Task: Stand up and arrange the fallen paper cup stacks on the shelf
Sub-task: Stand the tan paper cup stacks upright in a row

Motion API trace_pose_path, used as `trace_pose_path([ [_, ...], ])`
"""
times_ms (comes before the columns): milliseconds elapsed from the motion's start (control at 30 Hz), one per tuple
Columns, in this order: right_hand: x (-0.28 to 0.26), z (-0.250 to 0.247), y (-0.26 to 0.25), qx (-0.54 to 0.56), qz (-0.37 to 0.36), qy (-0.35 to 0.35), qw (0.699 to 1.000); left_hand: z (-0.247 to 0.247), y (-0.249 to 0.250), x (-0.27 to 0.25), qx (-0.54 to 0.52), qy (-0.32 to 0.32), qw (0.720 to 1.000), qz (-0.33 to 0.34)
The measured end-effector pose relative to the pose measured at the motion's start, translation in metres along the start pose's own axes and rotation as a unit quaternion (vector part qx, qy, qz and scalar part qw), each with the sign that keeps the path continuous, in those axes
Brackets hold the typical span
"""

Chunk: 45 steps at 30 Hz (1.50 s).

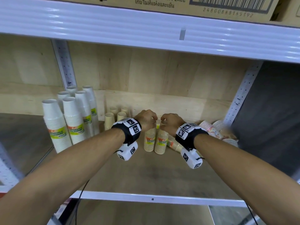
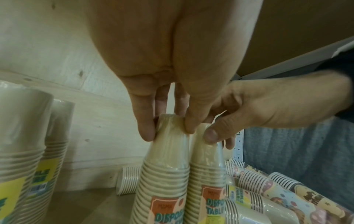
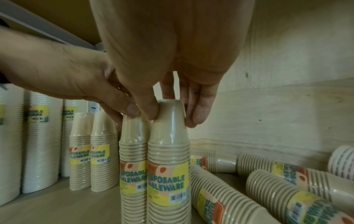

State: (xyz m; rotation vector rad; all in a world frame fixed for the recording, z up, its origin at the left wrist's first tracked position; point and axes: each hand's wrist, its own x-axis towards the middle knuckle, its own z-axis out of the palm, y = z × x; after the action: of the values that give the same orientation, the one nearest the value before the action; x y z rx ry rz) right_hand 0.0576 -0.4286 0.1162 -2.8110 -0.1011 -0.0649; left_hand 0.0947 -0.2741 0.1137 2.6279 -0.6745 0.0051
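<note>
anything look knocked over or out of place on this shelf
Yes. To the right of the two upright beige stacks, one gripped at the top by the right hand and the other by the left hand, several wrapped beige stacks and patterned stacks lie on their sides. The white stacks at left stand upright.

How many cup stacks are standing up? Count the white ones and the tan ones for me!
White stacks: 6
Tan stacks: 6, counting the two being held at the top
Total standing: 12
</note>
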Motion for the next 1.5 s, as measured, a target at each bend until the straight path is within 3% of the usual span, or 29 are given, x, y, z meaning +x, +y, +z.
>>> trace_pose_path([
  [367, 0.003, 0.0, -0.004, 0.001, 0.038, 0.01, 0.999, -0.003, -0.004, 0.005, 0.012, -0.024, 1.0, 0.013],
  [767, 0.004, -0.007, -0.026, -0.007, 0.012, -0.001, 1.0, -0.022, -0.007, 0.004, 0.029, -0.072, 0.997, -0.012],
  [1033, 0.009, -0.005, -0.062, 0.015, -0.022, -0.038, 0.999, -0.049, -0.029, -0.018, 0.05, -0.099, 0.992, -0.066],
  [1500, 0.017, 0.019, -0.133, 0.046, -0.082, -0.042, 0.995, -0.088, -0.08, -0.068, 0.031, -0.053, 0.989, -0.138],
])
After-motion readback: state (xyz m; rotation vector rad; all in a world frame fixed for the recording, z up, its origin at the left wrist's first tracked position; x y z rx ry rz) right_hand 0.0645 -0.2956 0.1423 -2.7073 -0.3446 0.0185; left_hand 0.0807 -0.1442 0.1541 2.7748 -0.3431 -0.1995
